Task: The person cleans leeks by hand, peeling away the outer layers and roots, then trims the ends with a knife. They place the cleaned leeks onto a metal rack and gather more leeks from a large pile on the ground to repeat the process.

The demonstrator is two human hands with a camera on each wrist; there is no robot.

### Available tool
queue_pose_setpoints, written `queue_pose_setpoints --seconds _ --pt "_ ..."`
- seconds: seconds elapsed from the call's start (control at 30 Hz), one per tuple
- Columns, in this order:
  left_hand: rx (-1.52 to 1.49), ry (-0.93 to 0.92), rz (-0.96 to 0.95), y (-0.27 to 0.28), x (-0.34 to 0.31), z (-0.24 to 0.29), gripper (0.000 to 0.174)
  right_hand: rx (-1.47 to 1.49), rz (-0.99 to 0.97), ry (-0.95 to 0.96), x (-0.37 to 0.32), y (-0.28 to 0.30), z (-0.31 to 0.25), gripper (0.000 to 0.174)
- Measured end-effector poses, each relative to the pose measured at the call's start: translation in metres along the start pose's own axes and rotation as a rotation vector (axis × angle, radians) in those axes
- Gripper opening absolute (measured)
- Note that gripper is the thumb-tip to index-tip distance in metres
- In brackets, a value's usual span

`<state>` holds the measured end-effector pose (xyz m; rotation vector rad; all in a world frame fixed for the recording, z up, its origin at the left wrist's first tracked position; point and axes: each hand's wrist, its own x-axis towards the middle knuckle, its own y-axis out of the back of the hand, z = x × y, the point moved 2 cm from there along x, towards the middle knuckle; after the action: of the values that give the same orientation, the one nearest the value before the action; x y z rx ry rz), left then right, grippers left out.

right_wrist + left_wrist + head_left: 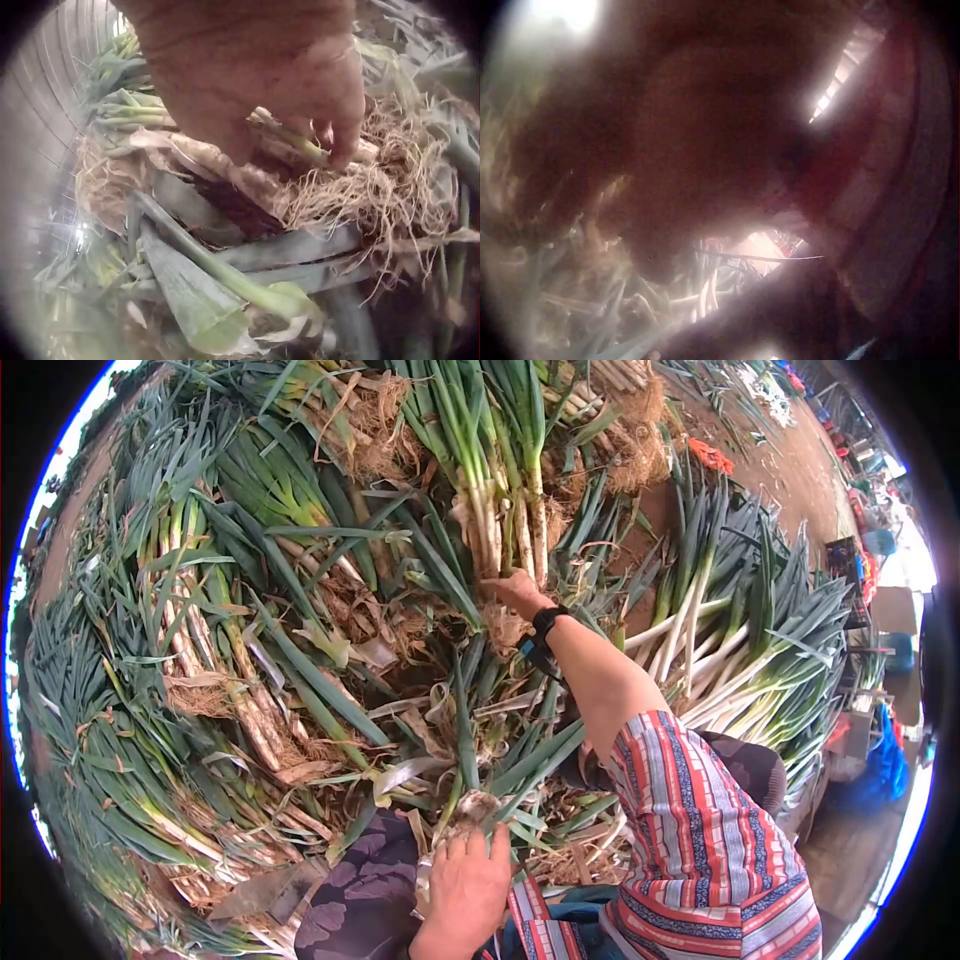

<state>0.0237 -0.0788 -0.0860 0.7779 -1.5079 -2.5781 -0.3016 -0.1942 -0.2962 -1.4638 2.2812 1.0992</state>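
Observation:
My right hand (pixel 518 595) reaches forward and grips several soil-stained green onions (pixel 487 530) low on their pale stalks. In the right wrist view its fingers curl round the stalks, close to a tangle of thin roots (pixel 375 191). Their green leaves point away from me. The left hand (pixel 468 885) lies back down near my lap, fingers together and pointing forward. Just beyond its fingertips is a pale, ragged clump (pixel 478 807) among loose leaves. The left wrist view is dark and blurred, and the underside of that hand is hidden.
Unpeeled green onions (pixel 185 620) lie heaped on the left, roots towards me. Cleaned ones with white stalks (pixel 715 630) are piled on the right. Torn leaves and dry husks (pixel 400 710) litter the middle. An orange net scrap (pixel 710 456) lies on bare ground at the back right.

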Motion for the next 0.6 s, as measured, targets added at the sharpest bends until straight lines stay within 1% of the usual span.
queue_pose_setpoints --seconds 0.03,0.07,0.1,0.17,0.2,0.23,0.27,0.3,0.33,0.37,0.4,0.43,0.47,0.5,0.57,0.6 --pt "-0.067 0.000 -0.019 0.001 0.002 0.001 0.048 0.142 0.019 -0.060 -0.012 -0.005 -0.006 0.052" --pt "-0.135 -0.002 -0.034 0.000 0.002 0.002 0.049 0.122 0.051 0.006 -0.030 -0.004 -0.016 0.045" --pt "-0.146 -0.003 -0.010 0.004 0.005 0.003 0.048 0.101 0.084 0.071 -0.038 -0.007 -0.014 0.039" --pt "-0.165 0.000 0.036 0.014 0.013 0.003 0.044 0.316 -0.061 -0.122 -0.095 0.011 -0.045 0.031" --pt "-0.198 -0.026 0.124 0.017 0.016 0.001 0.040 0.320 -0.141 -0.039 -0.103 0.009 -0.039 0.028" --pt "-0.245 -0.039 0.175 0.020 0.021 -0.001 0.041 0.289 -0.216 0.048 -0.110 0.008 -0.026 0.028" --pt "-0.281 -0.064 0.257 0.023 0.025 -0.002 0.043 0.141 -0.302 0.252 -0.122 0.010 -0.021 0.028" --pt "-0.315 -0.089 0.340 0.027 0.031 -0.003 0.044 -0.088 -0.345 0.529 -0.141 0.010 -0.019 0.028" --pt "-0.385 -0.097 0.423 0.031 0.038 -0.003 0.046 -0.250 -0.352 0.739 -0.163 0.010 -0.015 0.028" --pt "-0.456 -0.102 0.501 0.034 0.044 -0.002 0.048 -0.333 -0.361 0.953 -0.195 0.012 -0.023 0.028" --pt "-0.614 -0.017 0.503 0.034 0.053 -0.004 0.050 0.133 -0.459 0.402 -0.213 0.006 -0.015 0.027" --pt "-0.774 0.072 0.503 0.032 0.062 -0.005 0.051 0.575 -0.517 -0.176 -0.236 -0.004 -0.009 0.027" --pt "-0.858 0.125 0.555 0.025 0.071 -0.009 0.051 0.639 -0.454 -0.210 -0.262 -0.007 -0.013 0.027" --pt "-0.942 0.180 0.608 0.020 0.079 -0.011 0.051 0.497 -0.430 -0.156 -0.278 -0.011 -0.007 0.028" --pt "-0.794 0.275 0.731 0.018 0.086 -0.006 0.044 0.403 -0.464 -0.106 -0.313 -0.023 0.001 0.028" --pt "-1.238 0.205 0.544 0.015 0.087 -0.004 0.041 0.269 -0.471 -0.130 -0.335 -0.023 -0.001 0.029"
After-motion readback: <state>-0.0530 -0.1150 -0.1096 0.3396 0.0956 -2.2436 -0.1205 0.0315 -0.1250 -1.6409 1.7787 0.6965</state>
